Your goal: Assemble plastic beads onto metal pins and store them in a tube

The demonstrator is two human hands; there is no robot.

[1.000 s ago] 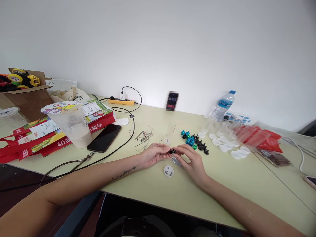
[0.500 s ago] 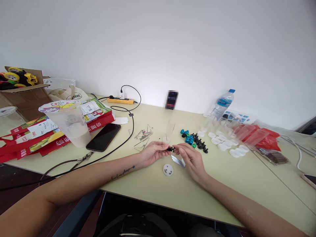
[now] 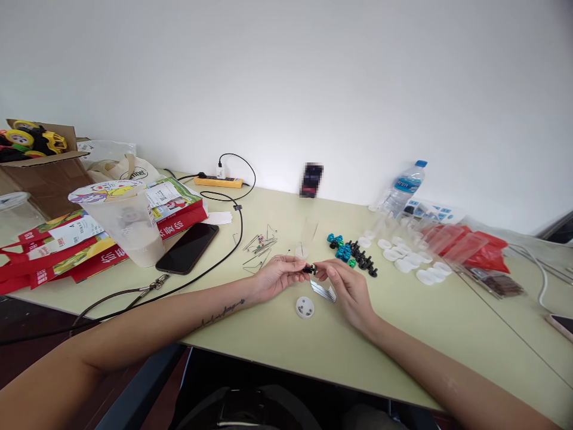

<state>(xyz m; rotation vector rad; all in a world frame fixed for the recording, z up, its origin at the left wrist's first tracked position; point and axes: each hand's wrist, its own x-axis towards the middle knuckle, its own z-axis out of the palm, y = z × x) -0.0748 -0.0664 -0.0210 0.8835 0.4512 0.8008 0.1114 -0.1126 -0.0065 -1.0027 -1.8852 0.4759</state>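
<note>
My left hand [image 3: 283, 276] pinches a small black plastic part [image 3: 308, 269] above the table. At the part's right end, my right hand [image 3: 347, 288] closes thumb and fingers on it; its exact shape is partly hidden. Just below, a round white dish [image 3: 305, 315] holds several tiny metal pieces. A row of bent metal rods [image 3: 323, 291] lies beside the right hand, partly under it. Behind the left hand are loose bent wires [image 3: 258, 249]. A pile of black parts [image 3: 366, 263] and blue-green parts [image 3: 342, 253] sits beyond the right hand.
Farther right lie white discs [image 3: 405, 258], clear tubes, a red bag [image 3: 487, 251] and a water bottle [image 3: 405, 188]. To the left stand a plastic cup [image 3: 138, 233], a phone [image 3: 188, 249], snack packaging and a toy box. A black cable [image 3: 210, 272] crosses the table.
</note>
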